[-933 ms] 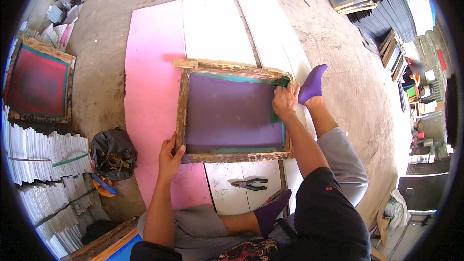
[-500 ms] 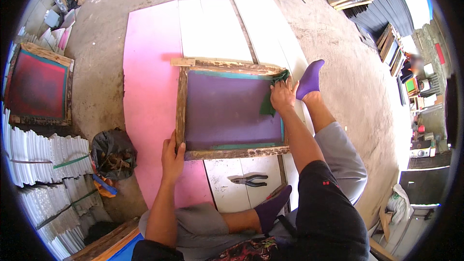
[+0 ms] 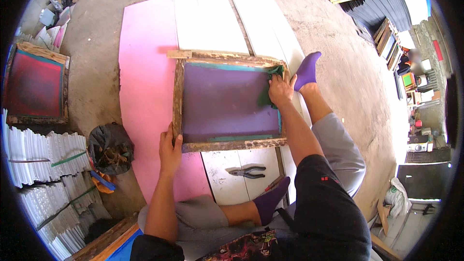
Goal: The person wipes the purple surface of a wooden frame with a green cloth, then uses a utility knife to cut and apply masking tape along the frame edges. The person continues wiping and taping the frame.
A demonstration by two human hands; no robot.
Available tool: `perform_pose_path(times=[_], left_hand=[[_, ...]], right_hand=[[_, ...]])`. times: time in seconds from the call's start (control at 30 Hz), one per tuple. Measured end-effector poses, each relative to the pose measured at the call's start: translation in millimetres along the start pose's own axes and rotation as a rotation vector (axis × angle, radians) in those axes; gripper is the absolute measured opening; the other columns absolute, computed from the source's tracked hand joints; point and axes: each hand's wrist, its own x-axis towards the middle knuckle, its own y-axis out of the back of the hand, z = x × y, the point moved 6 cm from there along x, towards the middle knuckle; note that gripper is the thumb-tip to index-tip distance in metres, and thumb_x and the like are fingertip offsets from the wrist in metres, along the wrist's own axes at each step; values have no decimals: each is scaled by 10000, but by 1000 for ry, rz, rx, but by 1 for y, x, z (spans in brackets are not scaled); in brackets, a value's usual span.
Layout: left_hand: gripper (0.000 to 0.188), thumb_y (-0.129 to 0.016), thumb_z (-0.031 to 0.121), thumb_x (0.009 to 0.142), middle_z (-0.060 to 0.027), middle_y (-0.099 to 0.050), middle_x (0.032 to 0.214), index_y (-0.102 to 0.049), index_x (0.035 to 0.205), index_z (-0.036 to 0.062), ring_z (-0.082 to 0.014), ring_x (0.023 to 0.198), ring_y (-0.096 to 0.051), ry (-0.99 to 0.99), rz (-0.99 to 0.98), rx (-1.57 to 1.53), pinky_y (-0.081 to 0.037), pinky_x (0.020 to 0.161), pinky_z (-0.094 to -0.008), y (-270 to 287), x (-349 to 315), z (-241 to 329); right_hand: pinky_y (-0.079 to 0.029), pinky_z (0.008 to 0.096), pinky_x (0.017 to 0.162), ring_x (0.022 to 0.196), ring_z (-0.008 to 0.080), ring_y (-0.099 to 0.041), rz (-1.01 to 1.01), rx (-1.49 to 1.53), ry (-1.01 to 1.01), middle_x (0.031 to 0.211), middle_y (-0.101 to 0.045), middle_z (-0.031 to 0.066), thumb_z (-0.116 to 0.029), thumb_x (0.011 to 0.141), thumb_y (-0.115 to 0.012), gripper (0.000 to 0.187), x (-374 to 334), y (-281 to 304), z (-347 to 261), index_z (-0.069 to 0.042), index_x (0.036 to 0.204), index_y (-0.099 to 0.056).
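A wooden-framed printing screen (image 3: 227, 104) with purple mesh and a teal border lies in front of me on pink and white boards. My left hand (image 3: 170, 151) grips its left wooden side near the lower left corner, thumb on top and fingers around the outer edge. At the upper right corner my right hand (image 3: 282, 89) presses a dark green cloth (image 3: 265, 97) against the mesh. Part of the cloth bunches above the fingers, and the rest hangs down beside them. Black-handled pliers (image 3: 247, 172) lie on a white board below the frame.
Pink board (image 3: 145, 67) and white boards (image 3: 212, 19) cover the floor under the screen. A red screen (image 3: 36, 84) leans at the left, above bundled white sheets (image 3: 34, 145). A black bag (image 3: 111, 147) stands beside them. My purple-socked foot (image 3: 307, 71) rests right of the frame.
The whole scene has shifted slightly up and left in view. My right hand and the cloth stay at the upper right corner, with the cloth bunched a little differently. The left hand keeps its grip.
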Motion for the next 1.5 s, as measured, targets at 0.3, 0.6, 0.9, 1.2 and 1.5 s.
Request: perform_pose_path(times=[0.3,0.6,0.9,1.2,1.5], left_hand=[[569,-587,256,1025,-176,-556,1095,-454,1533,36,-321,1019,-582,-82,46,4,-479,929,-391,1,1,-12],[570,-604,282,1018,-175,-562,1084,-479,1520,42,-310,992,-598,-7,4,-3,-493,891,-386,3,3,-14],[575,-620,302,1010,-158,-563,1072,-495,1511,49,-304,982,-608,-12,-18,-34,-500,879,-392,-3,3,-6],[579,-631,299,1001,-135,-568,1070,-502,1507,50,-276,952,-612,10,2,-51,-506,863,-376,6,0,-2],[589,-622,293,1000,-145,-576,1092,-484,1517,47,-283,984,-623,8,-10,-32,-506,880,-384,7,0,-11]], right_hand=[[-468,569,1040,1261,328,-603,-268,163,-28,1122,-741,146,-168,948,-552,314,-124,12,-3,-127,1220,-701],[-552,521,849,1002,406,-660,85,534,247,1057,-653,195,-8,861,-600,375,-80,-11,-52,-49,1224,-683],[-529,501,921,1023,422,-632,266,487,110,1102,-631,242,65,817,-562,440,-32,-9,-53,12,1242,-663],[-545,463,902,1055,394,-633,-1,803,539,1132,-640,190,41,855,-618,407,-45,57,-135,-54,1246,-679],[-547,457,934,1129,348,-616,-341,392,1106,1182,-635,158,-29,834,-624,460,-108,55,-215,-79,1289,-662]])
